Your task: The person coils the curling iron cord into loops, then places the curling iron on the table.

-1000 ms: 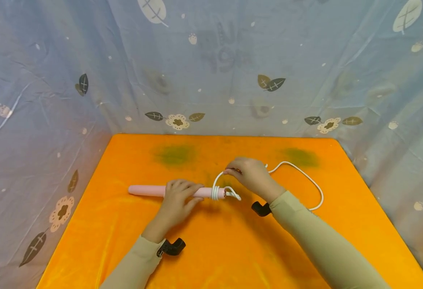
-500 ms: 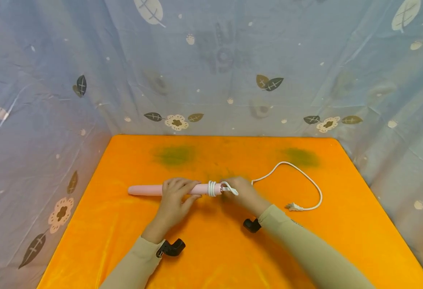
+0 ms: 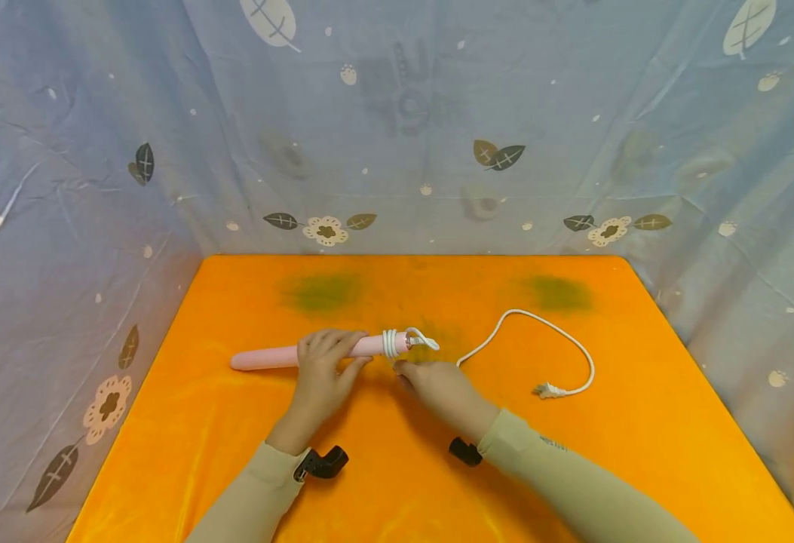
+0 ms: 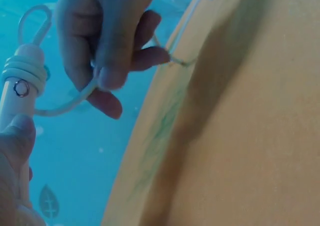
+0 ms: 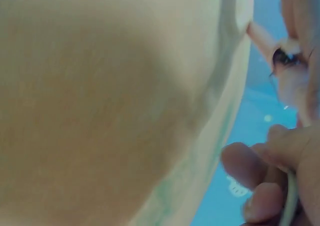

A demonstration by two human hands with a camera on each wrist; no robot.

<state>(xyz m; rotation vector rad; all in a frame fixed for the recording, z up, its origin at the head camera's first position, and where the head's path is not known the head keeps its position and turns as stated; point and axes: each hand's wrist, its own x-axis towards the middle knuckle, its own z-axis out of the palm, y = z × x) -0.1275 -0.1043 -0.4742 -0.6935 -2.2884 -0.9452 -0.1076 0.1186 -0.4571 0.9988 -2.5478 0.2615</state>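
Observation:
A slim pink hair iron [image 3: 265,358], its kind partly guessed from its rod shape and cord, lies across the middle in the head view. My left hand [image 3: 322,373] grips it around the middle. Several turns of white cord [image 3: 389,343] circle the body near its right end, where a short loop of cord [image 3: 427,341] sticks out. Just in front of that end, my right hand [image 3: 447,392] pinches the cord. The left wrist view shows the pinched cord [image 4: 70,106] running from the coil to thumb and fingers. In the right wrist view, cord [image 5: 291,198] passes under the curled fingers.
Loose cord [image 3: 576,343] curves over the orange tabletop [image 3: 397,483] to the right, ending in a white plug [image 3: 550,391]. Patterned blue-grey curtains [image 3: 397,136] enclose the back and sides. Black wrist mounts [image 3: 325,462] sit beneath both sleeves.
My right hand has come from behind the iron down to its front, drawing the cord around it. The iron's right end has tilted up slightly. The left hand keeps its grip.

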